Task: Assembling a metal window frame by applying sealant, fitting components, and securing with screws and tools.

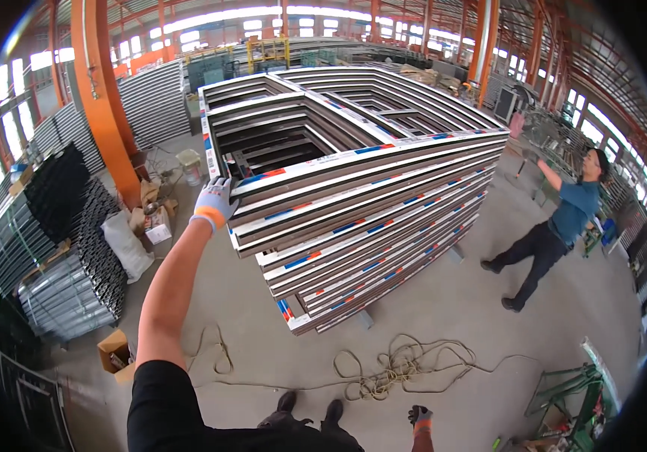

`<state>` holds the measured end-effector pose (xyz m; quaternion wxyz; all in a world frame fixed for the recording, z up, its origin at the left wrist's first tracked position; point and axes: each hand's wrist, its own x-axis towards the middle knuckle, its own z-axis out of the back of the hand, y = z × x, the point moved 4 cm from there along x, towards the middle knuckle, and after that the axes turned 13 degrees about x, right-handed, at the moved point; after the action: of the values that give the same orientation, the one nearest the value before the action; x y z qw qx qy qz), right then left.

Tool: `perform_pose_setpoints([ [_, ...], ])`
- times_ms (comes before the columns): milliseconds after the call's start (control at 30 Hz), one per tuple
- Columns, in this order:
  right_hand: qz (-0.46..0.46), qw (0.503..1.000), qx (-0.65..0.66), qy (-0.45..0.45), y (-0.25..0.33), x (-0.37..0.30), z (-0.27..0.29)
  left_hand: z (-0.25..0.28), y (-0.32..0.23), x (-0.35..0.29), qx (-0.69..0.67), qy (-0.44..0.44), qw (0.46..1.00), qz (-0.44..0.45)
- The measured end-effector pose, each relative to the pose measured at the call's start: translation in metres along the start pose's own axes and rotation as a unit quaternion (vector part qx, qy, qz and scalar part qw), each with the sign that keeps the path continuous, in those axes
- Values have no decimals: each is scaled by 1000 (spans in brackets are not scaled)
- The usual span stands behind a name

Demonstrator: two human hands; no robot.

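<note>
A tall stack of window frames (353, 200) stands in front of me, brown with white protective film and red and blue marks. My left hand (216, 203), in a grey glove with an orange cuff, is closed over the near left corner of the top frame (338, 156). Low by my side, away from the stack, hangs my right hand (420, 416), gloved too. Its fingers are curled and nothing shows in them.
A tangled hose or rope (406, 367) lies on the floor before my feet. A co-worker (564, 218) stands right of the stack, one arm stretched toward it. An orange column (105, 105), metal profile bundles (71, 294) and an open carton (116, 354) are at left; a green metal stand (575, 395) is near right.
</note>
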<state>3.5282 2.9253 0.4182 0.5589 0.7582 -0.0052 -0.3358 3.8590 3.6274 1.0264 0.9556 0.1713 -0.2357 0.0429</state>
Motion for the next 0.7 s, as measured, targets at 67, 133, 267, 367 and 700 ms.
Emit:
perform_pose_setpoints([
  [67, 13, 997, 65, -51, -57, -5, 39, -12, -14, 19, -66, -20, 997, -31],
  [133, -258, 955, 143, -14, -94, -34, 67, -24, 0, 29, -162, -48, 981, -99],
  [267, -137, 979, 106, -111, -94, -161, -68, -19, 47, 32, -184, -62, 961, -197],
  [367, -144, 977, 134, -79, -107, -182, -116, -36, 40, 35, -170, -136, 960, -177],
  [700, 21, 992, 49, 115, -31, -177, -258, -17, 4, -26, -148, -161, 963, -158],
])
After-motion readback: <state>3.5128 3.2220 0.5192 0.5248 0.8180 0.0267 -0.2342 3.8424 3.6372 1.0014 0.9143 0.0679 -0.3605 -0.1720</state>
